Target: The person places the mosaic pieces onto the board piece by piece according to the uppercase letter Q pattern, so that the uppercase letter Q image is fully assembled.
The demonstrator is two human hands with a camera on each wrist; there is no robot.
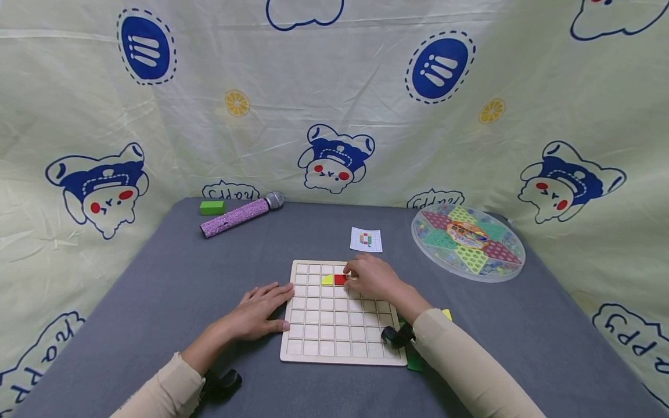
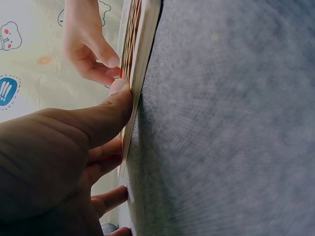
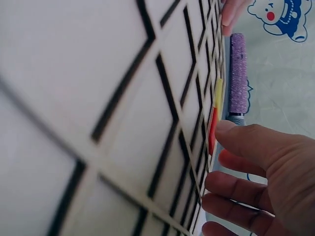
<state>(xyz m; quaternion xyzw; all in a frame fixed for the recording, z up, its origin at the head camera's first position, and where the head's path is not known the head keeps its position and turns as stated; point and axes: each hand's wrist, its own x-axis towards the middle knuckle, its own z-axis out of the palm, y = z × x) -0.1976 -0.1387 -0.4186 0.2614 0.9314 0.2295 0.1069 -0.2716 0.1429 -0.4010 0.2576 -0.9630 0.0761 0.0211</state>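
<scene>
A square wooden grid board (image 1: 319, 350) lies on the grey table. In its upper rows a yellow tile (image 1: 327, 280) with a slanted side sits beside a red tile (image 1: 340, 280). My right hand (image 1: 373, 275) is over the top right of the board, its thumb touching the red tile (image 3: 212, 130) and its other fingers spread along the board. At the board's left edge rests my left hand (image 1: 259, 309), fingers extended, with the thumb (image 2: 120, 98) against the rim. The right hand hides some of the upper right cells.
A small printed card (image 1: 356, 244) lies behind the board. To the right is a round clear box (image 1: 439, 253) with a star pattern. A purple microphone (image 1: 235, 218) and a green block (image 1: 212, 208) lie back left. Green pieces (image 1: 414, 361) and a yellow piece (image 1: 447, 314) show beside the right forearm.
</scene>
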